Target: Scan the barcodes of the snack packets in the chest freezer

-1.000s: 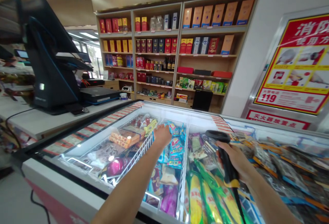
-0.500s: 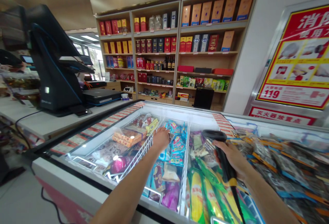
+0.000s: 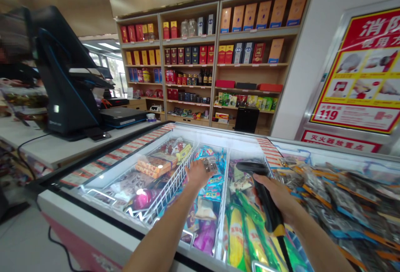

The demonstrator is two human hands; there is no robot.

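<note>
My left hand (image 3: 197, 173) is over the middle basket of the chest freezer (image 3: 78, 205), fingers closed on a small shiny packet (image 3: 210, 165); its kind cannot be made out. Below it lie blue ice-cream wrappers (image 3: 214, 182) and a purple package (image 3: 204, 235). My right hand (image 3: 276, 195) grips a black barcode scanner (image 3: 265, 199) by its handle, its head pointing left toward my left hand. The scanner's cord runs down toward the bottom edge. Under the scanner are green and yellow corn-shaped packages (image 3: 237, 232).
A point-of-sale terminal (image 3: 62, 76) stands on the counter (image 3: 40, 147) at left. Several grey and orange packets (image 3: 337, 197) fill the right side. Shelves (image 3: 250, 70) with boxes line the back, beside a red fire-safety poster (image 3: 359, 72). White wire dividers (image 3: 170, 188) separate the baskets.
My left hand has turned and shifted slightly, bringing the small packet into fuller view. The barcode scanner in my right hand has moved a little left and lower.
</note>
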